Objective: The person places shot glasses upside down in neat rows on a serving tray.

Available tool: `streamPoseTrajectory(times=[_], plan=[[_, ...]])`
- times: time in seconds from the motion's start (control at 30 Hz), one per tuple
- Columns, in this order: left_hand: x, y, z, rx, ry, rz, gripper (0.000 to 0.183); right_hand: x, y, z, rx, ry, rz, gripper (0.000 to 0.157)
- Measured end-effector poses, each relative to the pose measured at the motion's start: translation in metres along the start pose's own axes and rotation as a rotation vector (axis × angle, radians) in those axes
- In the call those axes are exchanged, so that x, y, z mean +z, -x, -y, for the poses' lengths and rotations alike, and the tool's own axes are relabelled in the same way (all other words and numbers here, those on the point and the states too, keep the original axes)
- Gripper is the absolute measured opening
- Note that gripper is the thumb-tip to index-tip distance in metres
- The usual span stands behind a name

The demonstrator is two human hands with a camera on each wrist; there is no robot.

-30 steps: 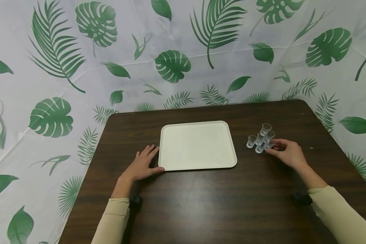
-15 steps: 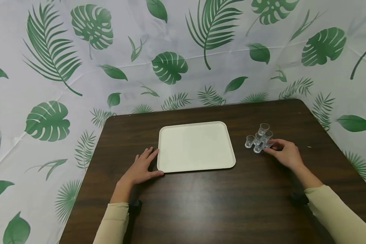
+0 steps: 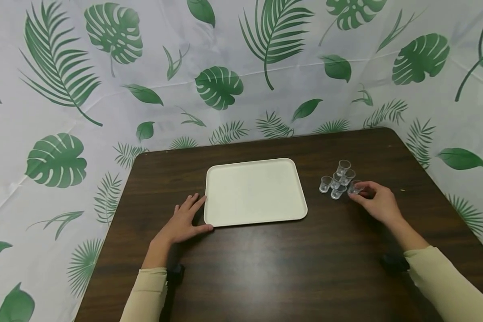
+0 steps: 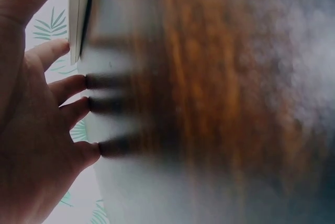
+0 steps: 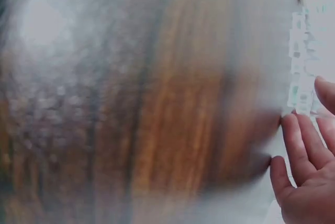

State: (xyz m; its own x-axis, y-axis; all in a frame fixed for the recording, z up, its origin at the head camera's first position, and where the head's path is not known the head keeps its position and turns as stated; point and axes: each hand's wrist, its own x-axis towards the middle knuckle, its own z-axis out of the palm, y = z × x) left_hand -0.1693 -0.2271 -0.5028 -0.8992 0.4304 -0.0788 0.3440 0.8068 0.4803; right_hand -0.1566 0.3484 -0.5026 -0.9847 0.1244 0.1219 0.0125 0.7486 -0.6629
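Note:
My left hand (image 3: 182, 225) rests at the near left corner of a cream rectangular tray (image 3: 255, 192), fingers spread, thumb and index finger at its rim. In the left wrist view the tray's edge (image 4: 77, 17) shows beside the index finger, and the other fingertips touch the table. My right hand (image 3: 380, 203) pinches a small clear shot glass (image 3: 354, 188) between thumb and fingers. Just left of it stands a tight cluster of several similar shot glasses (image 3: 338, 193). The right wrist view shows these glasses (image 5: 297, 41) washed out, beyond my fingers (image 5: 296, 145).
Both hands work over a dark wood-grain table (image 3: 257, 268) with rounded far corners. A white cloth with green leaves (image 3: 225, 103) hangs behind and beside it. A tiny pale speck (image 3: 402, 190) lies right of my right hand.
The pinched shot glass has shifted slightly right, so a gap shows between it and the cluster. My left hand stays at the tray corner. The head view has turned a little.

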Motion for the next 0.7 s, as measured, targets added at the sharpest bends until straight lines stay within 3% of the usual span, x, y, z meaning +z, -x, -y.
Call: streamPoseTrajectory(times=[0.23,0.43,0.53,0.7], plan=[[-0.003,0.0,-0.001,-0.011,-0.004,0.023,0.1,-0.012,0.003,0.012,0.061,-0.131,-0.103,0.045],[-0.005,-0.001,-0.004,-0.026,0.002,0.038,0.101,-0.019,-0.001,0.037,0.036,-0.231,-0.212,0.042],[-0.006,-0.001,-0.004,-0.032,0.008,0.038,0.101,-0.018,-0.005,0.053,-0.008,-0.237,-0.207,0.04],[-0.007,-0.003,-0.004,-0.038,0.017,0.048,0.102,-0.008,-0.009,0.079,-0.114,-0.262,-0.123,0.036]])
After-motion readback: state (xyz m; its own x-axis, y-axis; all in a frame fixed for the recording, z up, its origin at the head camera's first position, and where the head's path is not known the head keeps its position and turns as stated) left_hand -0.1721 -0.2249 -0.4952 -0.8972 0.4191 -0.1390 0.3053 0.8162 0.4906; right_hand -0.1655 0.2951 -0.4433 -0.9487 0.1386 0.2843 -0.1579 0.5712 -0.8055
